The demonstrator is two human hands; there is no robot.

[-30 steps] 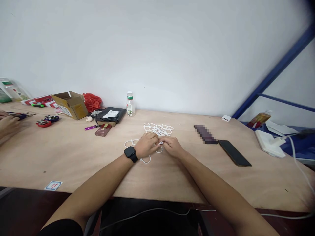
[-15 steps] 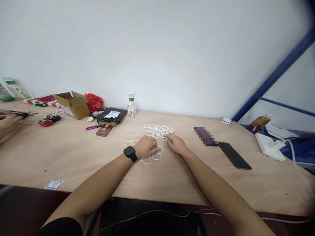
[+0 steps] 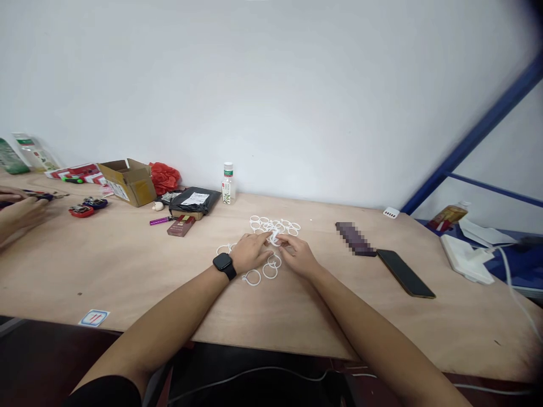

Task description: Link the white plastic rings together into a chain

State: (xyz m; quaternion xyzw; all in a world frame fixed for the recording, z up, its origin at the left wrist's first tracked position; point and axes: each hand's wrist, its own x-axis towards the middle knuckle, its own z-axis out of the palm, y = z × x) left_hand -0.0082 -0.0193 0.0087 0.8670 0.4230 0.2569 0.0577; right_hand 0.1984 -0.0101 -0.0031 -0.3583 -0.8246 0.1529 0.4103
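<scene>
Several white plastic rings (image 3: pixel 292 230), each with a small nub, lie overlapping in a pile beyond my hands. My left hand (image 3: pixel 250 253), with a black watch on the wrist, is closed, its fingertips at a white ring (image 3: pixel 275 238) just above the pile's near edge. From the other side my right hand (image 3: pixel 299 254) pinches that same ring between thumb and index finger. Fingers partly hide it, so I cannot tell if more than one ring is held. Nearer to me, a few loose rings (image 3: pixel 270 272) lie flat under and beside my left hand.
A phone (image 3: pixel 406 272) lies right of my arms, a white power strip (image 3: pixel 464 260) beyond it. On the left are a cigarette pack (image 3: pixel 181 225), a black parcel (image 3: pixel 195 200), a cardboard box (image 3: pixel 131 183) and a bottle (image 3: pixel 228 183). Another person's hands (image 3: pixel 21 212) work at the far left.
My right hand has drawn a white ring from the pile toward my left hand. Both hands' fingertips have come together at it.
</scene>
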